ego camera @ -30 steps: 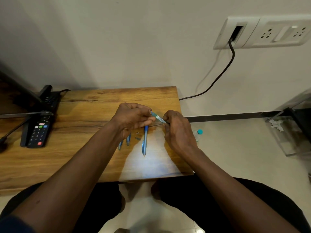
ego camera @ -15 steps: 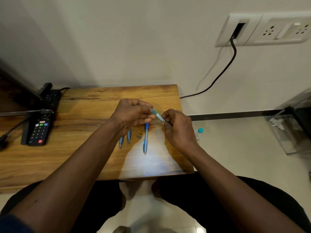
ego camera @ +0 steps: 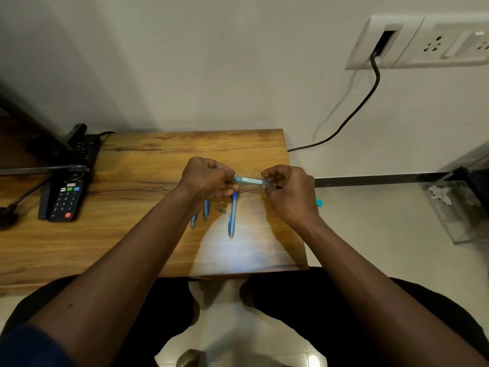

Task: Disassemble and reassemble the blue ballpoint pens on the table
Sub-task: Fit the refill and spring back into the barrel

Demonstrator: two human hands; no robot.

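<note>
Above the wooden table (ego camera: 132,234), my left hand (ego camera: 207,178) and my right hand (ego camera: 289,192) each pinch one end of a clear blue pen barrel (ego camera: 250,180), held level between them. Below it a thin refill (ego camera: 248,191) lies on the table, its ends hidden by my fingers. A whole blue pen (ego camera: 232,218) lies lengthwise under my hands. Two short blue pen pieces (ego camera: 205,211) lie side by side to its left, partly under my left wrist. Small dark pen parts (ego camera: 221,210) rest between them and the pen.
A black remote control (ego camera: 64,200) lies at the table's left, beside a black stand and cable. The table's right edge runs just under my right hand, with floor beyond. A small teal cap (ego camera: 319,202) sits on the floor. A clear box stands at the far right.
My hands have drawn apart a little. The barrel between them has turned from slanted to nearly level, and more of its length shows.
</note>
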